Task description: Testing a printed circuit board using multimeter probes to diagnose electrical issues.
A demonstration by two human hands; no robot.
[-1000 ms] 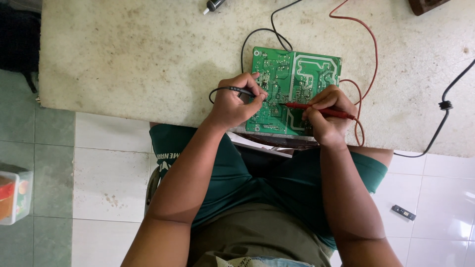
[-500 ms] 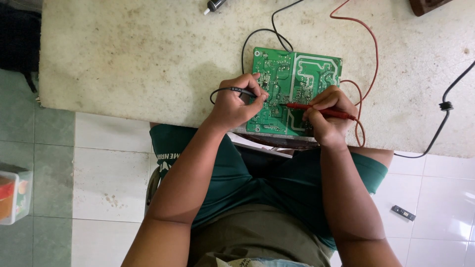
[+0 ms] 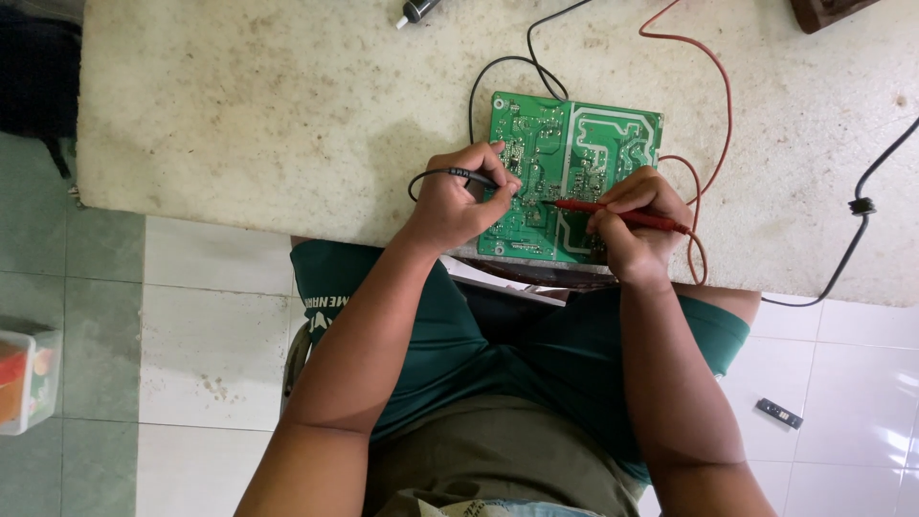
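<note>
A green circuit board [image 3: 584,144] lies solder side up on a pale stone table [image 3: 268,105], near its front edge. My left hand [image 3: 459,201] pinches a black test probe [image 3: 471,175] whose tip touches the board's left part. My right hand [image 3: 632,225] grips a red test probe [image 3: 613,213], tip pointing left onto the board's middle. A black lead [image 3: 498,72] and a red lead [image 3: 713,86] run from the probes toward the table's far edge.
A thick black cable [image 3: 862,211] crosses the table's right side. A small black-tipped tube [image 3: 416,11] lies at the far edge and a dark brown object [image 3: 828,11] at the far right. On the tiled floor sit a plastic box [image 3: 24,383] and a small black device [image 3: 778,414].
</note>
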